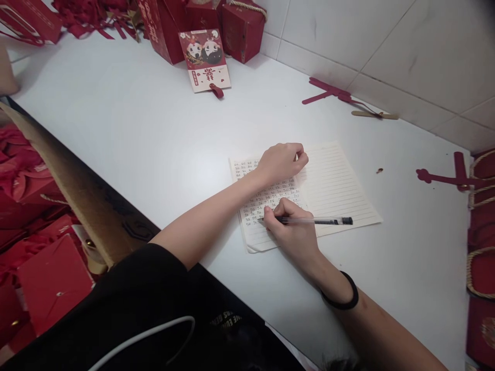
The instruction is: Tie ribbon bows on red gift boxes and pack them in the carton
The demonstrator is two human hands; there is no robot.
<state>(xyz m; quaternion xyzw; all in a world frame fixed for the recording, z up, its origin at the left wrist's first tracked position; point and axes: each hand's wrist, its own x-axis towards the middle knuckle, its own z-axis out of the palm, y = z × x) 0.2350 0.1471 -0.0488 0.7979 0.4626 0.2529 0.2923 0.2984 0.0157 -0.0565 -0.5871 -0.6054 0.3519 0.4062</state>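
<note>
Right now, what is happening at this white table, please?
A person is writing on a lined sheet that lies on the white table. The right hand holds a pen with its tip at the rows of small writing. The left hand, closed in a loose fist, rests on the sheet. The sheet's right part is unwritten. Red gift boxes stand by the wall.

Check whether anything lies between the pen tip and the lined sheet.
Nothing visible. The right hand holds the pen with its tip on the lined sheet; the left hand rests farther up it, clear of the tip.
</note>
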